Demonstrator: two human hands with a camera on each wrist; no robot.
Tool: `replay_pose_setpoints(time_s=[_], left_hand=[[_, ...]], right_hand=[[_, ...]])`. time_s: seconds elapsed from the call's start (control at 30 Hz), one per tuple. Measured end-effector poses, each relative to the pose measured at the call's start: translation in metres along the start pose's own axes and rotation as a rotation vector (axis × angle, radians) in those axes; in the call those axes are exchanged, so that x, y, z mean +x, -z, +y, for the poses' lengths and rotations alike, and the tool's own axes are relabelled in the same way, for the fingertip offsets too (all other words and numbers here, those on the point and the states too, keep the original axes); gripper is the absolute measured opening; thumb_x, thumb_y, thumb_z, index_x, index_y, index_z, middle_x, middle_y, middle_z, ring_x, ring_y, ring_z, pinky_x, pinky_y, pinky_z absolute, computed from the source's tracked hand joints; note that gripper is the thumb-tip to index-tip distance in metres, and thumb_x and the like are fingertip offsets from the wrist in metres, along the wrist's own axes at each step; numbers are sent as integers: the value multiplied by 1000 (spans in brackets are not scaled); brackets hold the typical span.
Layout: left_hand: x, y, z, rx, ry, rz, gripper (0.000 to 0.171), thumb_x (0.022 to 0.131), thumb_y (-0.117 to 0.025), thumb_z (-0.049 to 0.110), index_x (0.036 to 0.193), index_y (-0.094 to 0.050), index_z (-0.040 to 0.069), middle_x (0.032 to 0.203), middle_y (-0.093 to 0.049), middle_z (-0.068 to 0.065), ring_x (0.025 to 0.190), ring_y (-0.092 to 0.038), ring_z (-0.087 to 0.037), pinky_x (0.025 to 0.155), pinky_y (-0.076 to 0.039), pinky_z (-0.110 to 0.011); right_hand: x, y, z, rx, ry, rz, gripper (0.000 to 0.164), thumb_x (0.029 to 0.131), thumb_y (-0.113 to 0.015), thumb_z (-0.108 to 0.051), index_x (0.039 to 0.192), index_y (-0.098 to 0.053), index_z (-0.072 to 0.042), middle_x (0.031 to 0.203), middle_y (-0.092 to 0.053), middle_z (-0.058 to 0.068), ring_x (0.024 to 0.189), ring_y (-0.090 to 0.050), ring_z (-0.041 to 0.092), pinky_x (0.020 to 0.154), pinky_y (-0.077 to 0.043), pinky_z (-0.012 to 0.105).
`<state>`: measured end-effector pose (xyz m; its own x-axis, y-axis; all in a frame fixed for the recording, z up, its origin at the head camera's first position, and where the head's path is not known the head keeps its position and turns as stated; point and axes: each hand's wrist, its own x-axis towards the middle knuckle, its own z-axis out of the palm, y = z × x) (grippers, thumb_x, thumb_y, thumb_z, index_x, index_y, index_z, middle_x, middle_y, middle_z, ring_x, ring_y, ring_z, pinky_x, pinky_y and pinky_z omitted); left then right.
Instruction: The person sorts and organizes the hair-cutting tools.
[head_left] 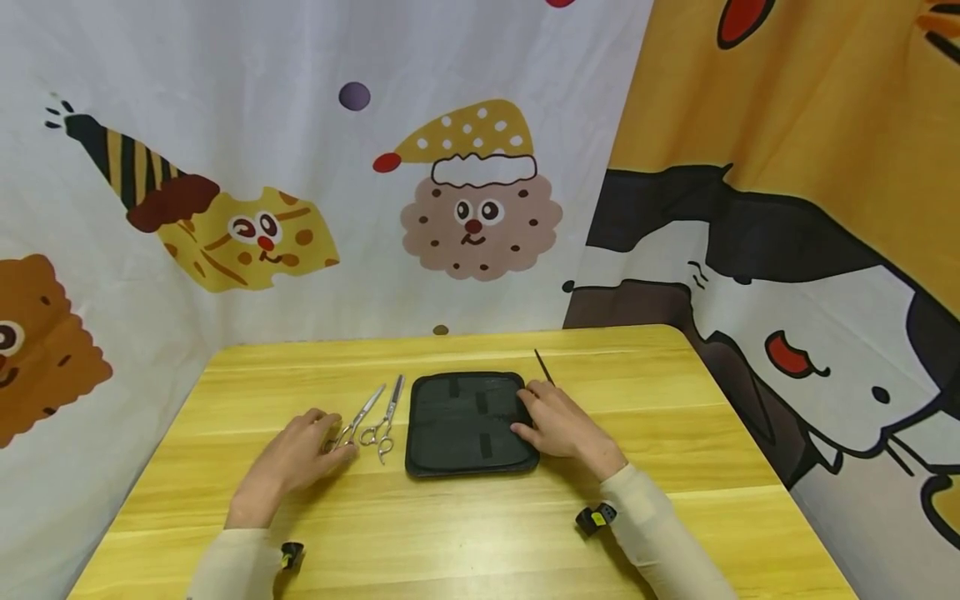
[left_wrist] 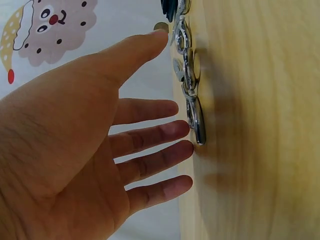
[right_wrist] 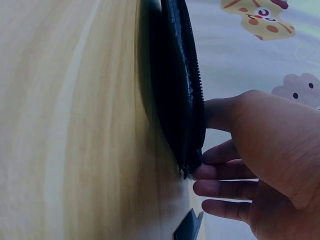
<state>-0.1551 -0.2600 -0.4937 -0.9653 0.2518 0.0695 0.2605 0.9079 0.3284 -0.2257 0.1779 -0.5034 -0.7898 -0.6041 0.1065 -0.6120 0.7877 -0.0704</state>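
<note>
A flat black zip case (head_left: 468, 425) lies on the table, dark straps across its upper face. My right hand (head_left: 558, 421) is at its right edge; in the right wrist view the thumb lies on the case and the fairly straight fingers (right_wrist: 225, 189) touch or nearly touch its corner. Left of the case are haircutting scissors (head_left: 370, 406) and thinning scissors (head_left: 396, 393), side by side, blades pointing away. My left hand (head_left: 300, 454) hovers around the nearer scissors' handles, fingers spread and straight. In the left wrist view the fingertips are close to the metal handles (left_wrist: 189, 75); contact is unclear.
A thin dark strip (head_left: 543, 367), partly hidden behind my right hand, lies right of the case; its kind is unclear. The wooden table (head_left: 465, 533) meets a printed curtain (head_left: 300, 125) at its back edge.
</note>
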Motion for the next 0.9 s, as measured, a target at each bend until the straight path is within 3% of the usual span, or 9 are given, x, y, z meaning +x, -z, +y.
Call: replay_pose_setpoints(time_s=[0.33,0.63,0.9], left_hand=[[-2,-4,-2,-30,-3,-18,67,86,-81,43,127,-67,-7,111,-62,-18,91,-56,-28,78,-54,-50],[-3,-3,0,-47,6,-33,55,85,-83,35,123,-70,-4,106,-63,-13,88,-57,-23,80,-55,-47],[-2,-3,2,-60,15,-34,44,85,-83,28,117,-72,0,101,-63,-9,79,-51,-18,72,-51,-40]], right_hand=[[0,-1,-1,11,-7,-7,64,99,-66,-44,140,-61,5,138,-57,21,125,-54,33,105,-48,48],[1,-1,-2,14,5,3,63,99,-67,-42,140,-61,6,136,-58,21,121,-56,32,102,-50,47],[1,-2,-2,0,15,15,62,99,-67,-41,139,-62,7,133,-59,20,116,-58,31,99,-51,46]])
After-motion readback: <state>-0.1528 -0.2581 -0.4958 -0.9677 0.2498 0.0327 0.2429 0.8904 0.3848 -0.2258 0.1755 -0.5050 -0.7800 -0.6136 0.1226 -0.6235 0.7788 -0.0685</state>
